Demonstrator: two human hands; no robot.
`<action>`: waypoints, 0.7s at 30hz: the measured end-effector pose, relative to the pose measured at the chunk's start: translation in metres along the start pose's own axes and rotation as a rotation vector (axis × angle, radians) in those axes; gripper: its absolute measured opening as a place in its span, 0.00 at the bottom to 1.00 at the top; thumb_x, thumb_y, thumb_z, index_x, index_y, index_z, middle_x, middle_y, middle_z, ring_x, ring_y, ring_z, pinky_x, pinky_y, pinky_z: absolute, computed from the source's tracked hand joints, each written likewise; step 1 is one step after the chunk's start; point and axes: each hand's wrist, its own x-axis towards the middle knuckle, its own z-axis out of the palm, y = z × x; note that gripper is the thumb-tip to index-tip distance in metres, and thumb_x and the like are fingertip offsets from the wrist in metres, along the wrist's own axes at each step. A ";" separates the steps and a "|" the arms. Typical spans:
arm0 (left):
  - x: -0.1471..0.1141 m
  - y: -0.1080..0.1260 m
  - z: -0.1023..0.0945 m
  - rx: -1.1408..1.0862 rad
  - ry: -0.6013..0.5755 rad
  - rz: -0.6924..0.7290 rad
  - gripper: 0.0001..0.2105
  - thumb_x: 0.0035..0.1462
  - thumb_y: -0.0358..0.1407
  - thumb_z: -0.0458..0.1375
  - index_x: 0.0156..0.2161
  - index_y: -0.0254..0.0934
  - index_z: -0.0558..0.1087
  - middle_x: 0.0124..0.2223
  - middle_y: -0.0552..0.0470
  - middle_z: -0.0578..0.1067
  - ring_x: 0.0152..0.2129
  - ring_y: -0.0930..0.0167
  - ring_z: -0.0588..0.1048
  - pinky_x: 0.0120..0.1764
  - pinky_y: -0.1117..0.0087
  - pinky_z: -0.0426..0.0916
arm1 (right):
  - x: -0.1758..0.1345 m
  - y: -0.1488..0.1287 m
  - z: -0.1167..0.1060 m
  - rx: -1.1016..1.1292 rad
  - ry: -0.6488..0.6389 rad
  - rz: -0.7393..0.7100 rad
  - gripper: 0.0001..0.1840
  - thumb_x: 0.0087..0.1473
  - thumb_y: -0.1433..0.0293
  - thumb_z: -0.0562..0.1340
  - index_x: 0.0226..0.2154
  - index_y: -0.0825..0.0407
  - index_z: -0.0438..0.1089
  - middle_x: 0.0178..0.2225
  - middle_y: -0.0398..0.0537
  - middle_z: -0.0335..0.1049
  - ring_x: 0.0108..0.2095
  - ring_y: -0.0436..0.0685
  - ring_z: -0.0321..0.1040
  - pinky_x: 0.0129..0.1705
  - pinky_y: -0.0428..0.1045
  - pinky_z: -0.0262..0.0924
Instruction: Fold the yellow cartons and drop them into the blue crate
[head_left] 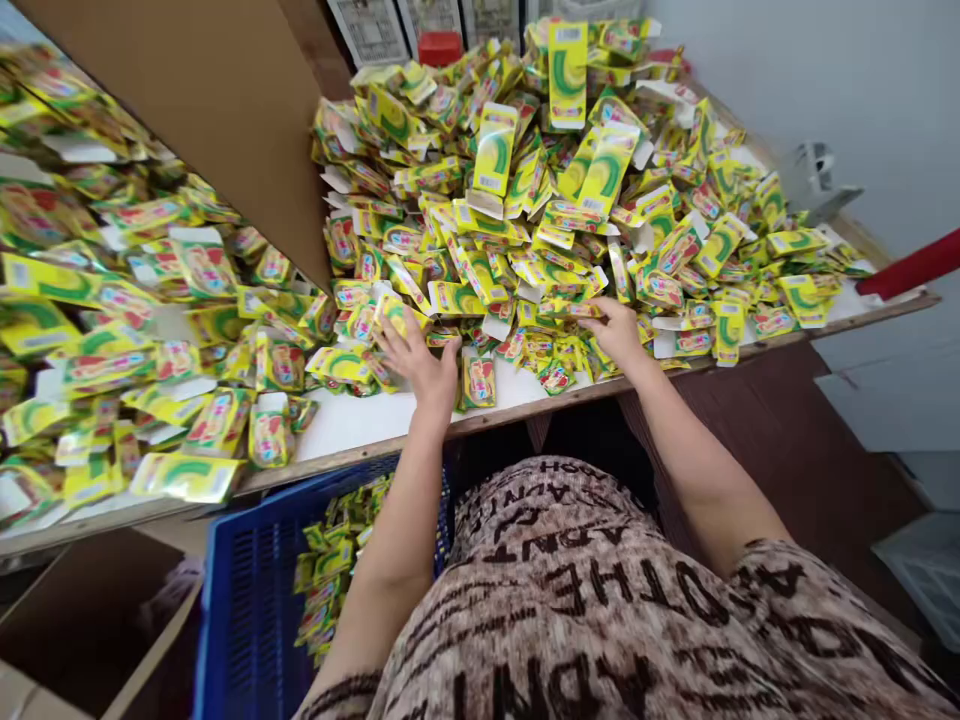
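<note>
Brown patterned shirt [570, 590] of the person is nearest, with dark letters on it. Left hand [420, 365] is released and spread, palm down, its fingers resting on a yellow box [391, 312] at the front of the pile. Right hand [621, 335] has its thumb and fingers bent at the end of a flat box [570, 308]; I cannot tell if it is really grasping it. Between the hands, small packets [556, 377] lie near the edge of the white counter [352, 425]. Behind them rises a large pile of yellow-green boxes [480, 270]. To the left, a brown cardboard sheet [225, 110] stands between this pile and a second pile [150, 350]. Below the counter is a blue basket [244, 580], which contains similar packets, and beside it an open carton [67, 620]. At the back one sees a red container [440, 48].
</note>
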 end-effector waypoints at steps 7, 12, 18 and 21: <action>-0.052 0.053 -0.011 -0.159 -0.273 0.378 0.28 0.59 0.45 0.61 0.62 0.39 0.66 0.59 0.40 0.72 0.58 0.61 0.70 0.59 0.60 0.63 | -0.016 -0.045 -0.003 0.252 -0.452 -0.294 0.13 0.51 0.67 0.68 0.42 0.49 0.77 0.43 0.48 0.78 0.44 0.60 0.73 0.49 0.53 0.64; -0.066 0.054 0.019 0.017 -0.569 0.104 0.14 0.57 0.45 0.63 0.43 0.38 0.77 0.35 0.48 0.79 0.32 0.65 0.76 0.36 0.69 0.66 | -0.048 -0.050 0.013 0.062 -0.305 0.030 0.16 0.52 0.66 0.68 0.44 0.52 0.72 0.38 0.50 0.75 0.38 0.59 0.72 0.44 0.53 0.66; -0.049 0.017 0.010 -0.147 -0.406 -0.122 0.16 0.50 0.48 0.66 0.32 0.37 0.74 0.27 0.55 0.73 0.26 0.71 0.69 0.31 0.73 0.59 | -0.072 -0.038 0.038 -0.151 -0.286 0.066 0.14 0.50 0.61 0.70 0.32 0.51 0.69 0.34 0.51 0.73 0.37 0.61 0.68 0.41 0.54 0.63; -0.046 0.016 -0.003 -0.427 -0.518 -0.230 0.17 0.44 0.46 0.70 0.31 0.37 0.71 0.29 0.56 0.74 0.28 0.71 0.71 0.33 0.74 0.62 | -0.072 -0.022 0.040 0.143 -0.240 0.138 0.16 0.48 0.57 0.70 0.29 0.51 0.68 0.28 0.44 0.69 0.31 0.56 0.66 0.37 0.51 0.63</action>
